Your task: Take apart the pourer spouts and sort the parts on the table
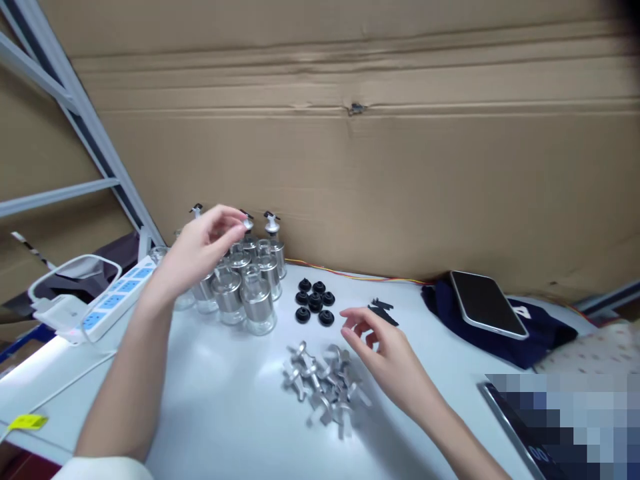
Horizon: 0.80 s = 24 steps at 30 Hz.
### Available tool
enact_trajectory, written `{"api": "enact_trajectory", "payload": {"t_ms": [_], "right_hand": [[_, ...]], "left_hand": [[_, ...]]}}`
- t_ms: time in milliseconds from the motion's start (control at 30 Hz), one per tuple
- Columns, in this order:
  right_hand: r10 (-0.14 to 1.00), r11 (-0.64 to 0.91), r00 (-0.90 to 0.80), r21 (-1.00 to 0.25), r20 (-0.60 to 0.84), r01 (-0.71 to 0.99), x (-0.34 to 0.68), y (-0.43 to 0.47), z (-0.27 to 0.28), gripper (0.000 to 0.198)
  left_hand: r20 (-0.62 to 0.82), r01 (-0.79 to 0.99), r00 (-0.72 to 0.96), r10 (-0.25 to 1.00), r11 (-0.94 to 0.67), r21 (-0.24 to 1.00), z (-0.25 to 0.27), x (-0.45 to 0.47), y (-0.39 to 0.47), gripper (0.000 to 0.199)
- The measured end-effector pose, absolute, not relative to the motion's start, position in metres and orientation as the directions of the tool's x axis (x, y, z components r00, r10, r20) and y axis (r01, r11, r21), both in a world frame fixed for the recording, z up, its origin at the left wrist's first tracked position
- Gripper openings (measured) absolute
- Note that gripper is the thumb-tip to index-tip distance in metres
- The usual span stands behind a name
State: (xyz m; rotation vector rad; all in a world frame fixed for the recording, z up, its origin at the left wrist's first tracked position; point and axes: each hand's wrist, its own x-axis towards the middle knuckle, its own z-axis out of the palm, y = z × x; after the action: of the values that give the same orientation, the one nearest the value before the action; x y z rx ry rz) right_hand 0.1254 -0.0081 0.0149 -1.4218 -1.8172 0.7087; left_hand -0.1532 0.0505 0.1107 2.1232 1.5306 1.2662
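The left hand is nearly pinched at a silver bottle top left of the 7 black stoppers, grip unclear, while the half-open, seemingly empty right hand is nearer the silver spouts, jumbled at mixed angles on the stoppers' near side.

Bottles stand beneath and right of the left hand, a power strip to its left. Stoppers lie left of the right hand, spouts in front of them; small strips lie just beyond it, a phone on cloth farther right.
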Motion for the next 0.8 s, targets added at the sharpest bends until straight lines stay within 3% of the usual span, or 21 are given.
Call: {"api": "enact_trajectory", "payload": {"t_ms": [67,167,400,533,667,800], "right_hand": [[0.950,0.311,-0.168,-0.767,0.262,0.562,0.107,0.004,0.026,0.024],[0.908,0.416,-0.185,-0.765,0.375,0.491,0.079,0.041,0.044,0.028],[0.909,0.416,-0.182,-0.786,0.375,0.456,0.018,0.157,0.057,0.028],[0.901,0.434,-0.208,-0.794,0.380,0.426,-0.007,0.184,0.046,0.027],[0.889,0.432,-0.041,-0.808,0.455,0.401,-0.019,0.181,0.041,0.027],[0.776,0.499,0.212,-0.784,0.594,0.369,-0.011,0.161,0.064,0.031]], "left_hand": [[0.550,0.608,-0.155,0.821,-0.359,0.708,0.101,-0.164,0.077,0.032],[0.512,0.687,-0.222,0.830,-0.239,0.686,0.094,-0.173,0.116,0.045],[0.318,0.776,-0.076,0.945,-0.145,0.614,0.097,-0.180,0.169,0.020],[0.284,0.784,-0.034,0.958,-0.151,0.602,0.090,-0.180,0.178,0.027],[0.413,0.779,-0.065,0.909,-0.213,0.590,0.099,-0.180,0.171,0.018],[0.643,0.765,-0.155,0.750,-0.321,0.558,0.132,-0.183,0.146,0.007]]}}
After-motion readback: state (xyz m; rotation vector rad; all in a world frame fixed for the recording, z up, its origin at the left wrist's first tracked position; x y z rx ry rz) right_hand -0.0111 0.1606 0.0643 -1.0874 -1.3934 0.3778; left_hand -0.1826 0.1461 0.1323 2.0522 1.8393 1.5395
